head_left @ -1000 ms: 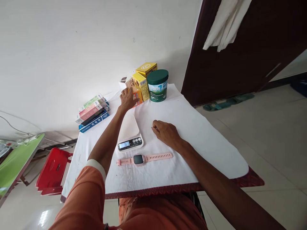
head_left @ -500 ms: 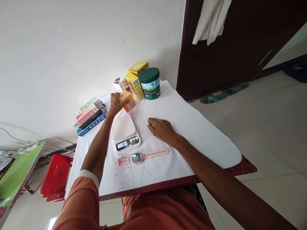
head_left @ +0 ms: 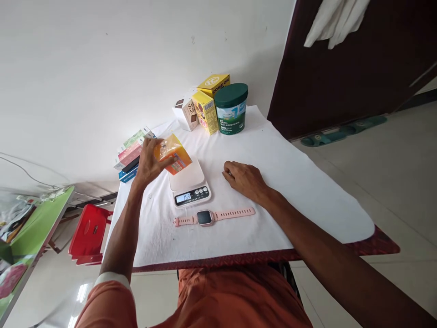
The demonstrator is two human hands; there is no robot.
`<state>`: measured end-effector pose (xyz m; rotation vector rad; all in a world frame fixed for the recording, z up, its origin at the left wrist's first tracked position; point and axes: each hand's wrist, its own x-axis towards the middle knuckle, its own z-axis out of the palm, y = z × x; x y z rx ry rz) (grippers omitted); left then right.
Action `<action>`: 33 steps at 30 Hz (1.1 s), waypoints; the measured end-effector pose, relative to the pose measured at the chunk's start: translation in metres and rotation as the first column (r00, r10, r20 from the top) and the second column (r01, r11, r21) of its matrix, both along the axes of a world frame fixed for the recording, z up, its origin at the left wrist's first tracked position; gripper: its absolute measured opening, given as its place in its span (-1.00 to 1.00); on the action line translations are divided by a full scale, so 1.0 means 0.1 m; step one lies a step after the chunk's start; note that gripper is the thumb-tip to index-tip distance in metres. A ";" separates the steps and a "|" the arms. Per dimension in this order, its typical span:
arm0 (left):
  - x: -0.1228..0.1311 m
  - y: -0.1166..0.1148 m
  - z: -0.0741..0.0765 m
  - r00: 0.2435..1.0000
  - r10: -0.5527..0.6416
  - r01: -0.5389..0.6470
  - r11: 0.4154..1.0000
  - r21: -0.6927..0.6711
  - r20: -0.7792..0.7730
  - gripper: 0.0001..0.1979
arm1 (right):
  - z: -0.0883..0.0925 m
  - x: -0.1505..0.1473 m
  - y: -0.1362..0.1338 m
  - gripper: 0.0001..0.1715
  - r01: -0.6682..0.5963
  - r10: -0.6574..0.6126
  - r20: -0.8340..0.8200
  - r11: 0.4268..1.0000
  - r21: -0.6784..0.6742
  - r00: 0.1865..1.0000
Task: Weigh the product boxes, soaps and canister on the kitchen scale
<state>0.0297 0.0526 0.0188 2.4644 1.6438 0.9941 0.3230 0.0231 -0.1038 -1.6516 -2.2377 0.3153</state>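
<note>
My left hand (head_left: 150, 161) is closed around an orange and yellow box (head_left: 174, 157), thumb on its front face and fingers behind. The box is tilted over the back of a white digital kitchen scale (head_left: 186, 177); whether it touches the plate I cannot tell. Digits glow on the scale's display (head_left: 183, 197). To the right of the scale, my right hand (head_left: 246, 180) rests on the white cloth with its fingers curled in and nothing visible in them. A pink-strapped smartwatch (head_left: 205, 217) lies flat in front of the scale.
Behind stand a green-lidded tub (head_left: 231, 109), a yellow carton (head_left: 205, 114), a yellow box (head_left: 213, 82) and a white-brown box (head_left: 186, 114). Several flat boxes (head_left: 129, 155) are stacked at the left. A red stool (head_left: 89, 232) stands beside the table.
My left hand has brought the orange and yellow box from beside the cartons toward me, over the scale. My right hand stays on the cloth. The view has shifted slightly.
</note>
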 end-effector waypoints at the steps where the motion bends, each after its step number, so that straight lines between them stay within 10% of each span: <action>1: 0.00 -0.08 -0.04 1.000 -0.014 0.014 1.000 -0.006 -0.002 -0.46 | 0.00 0.00 0.00 -0.80 0.000 0.000 -0.004 1.000 0.002 1.000; 33: -0.16 -0.51 -0.29 0.964 0.084 -0.059 0.993 -0.106 0.250 -0.49 | 0.00 0.00 0.00 -0.83 -0.011 0.011 -0.047 1.000 0.002 0.999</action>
